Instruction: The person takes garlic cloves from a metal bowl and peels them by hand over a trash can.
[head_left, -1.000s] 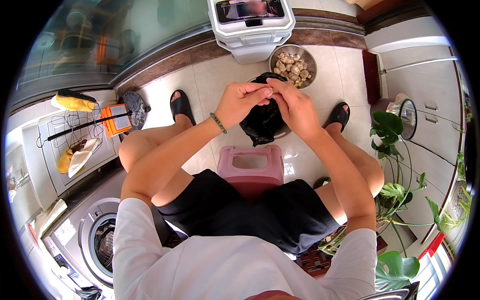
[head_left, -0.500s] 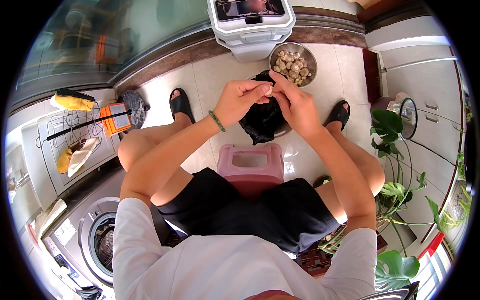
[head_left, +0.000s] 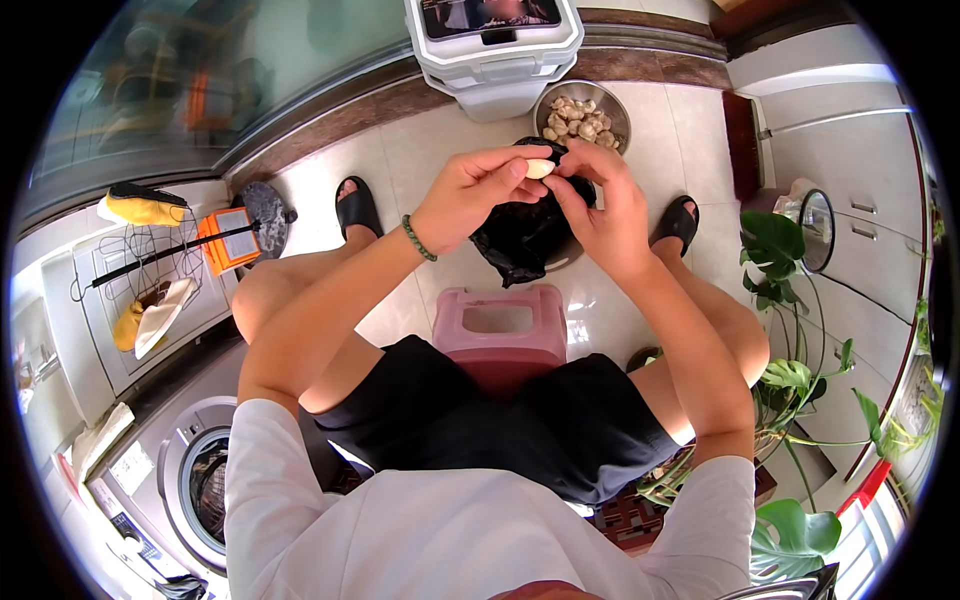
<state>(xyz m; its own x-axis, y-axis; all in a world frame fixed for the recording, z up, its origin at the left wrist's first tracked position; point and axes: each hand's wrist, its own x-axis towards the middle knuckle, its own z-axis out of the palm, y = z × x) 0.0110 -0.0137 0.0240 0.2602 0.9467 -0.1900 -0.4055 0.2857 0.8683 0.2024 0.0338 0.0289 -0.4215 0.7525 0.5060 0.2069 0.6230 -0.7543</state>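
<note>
A pale, peeled-looking garlic clove (head_left: 539, 169) is pinched between the thumb and fingers of my left hand (head_left: 482, 190), which has a green beaded bracelet at its wrist. Close to the clove's right end is my right hand (head_left: 607, 205), its thumb and forefinger apart and nothing visible between them. Below both hands is a container lined with a black plastic bag (head_left: 520, 245); the hands partly cover it. Just beyond, a metal bowl (head_left: 621, 105) holds several garlic bulbs (head_left: 578, 122).
A pink stool (head_left: 500, 345) stands between my knees. At the far side is a grey-white box (head_left: 497, 75) with a phone-like screen on top. Leafy plants (head_left: 775, 250) and cabinets line the right; a washing machine (head_left: 205, 480) and a wire rack (head_left: 150, 250) are on the left.
My right thumb and forefinger have parted from the clove, which now shows more fully in my left hand. The whole view has shifted slightly.
</note>
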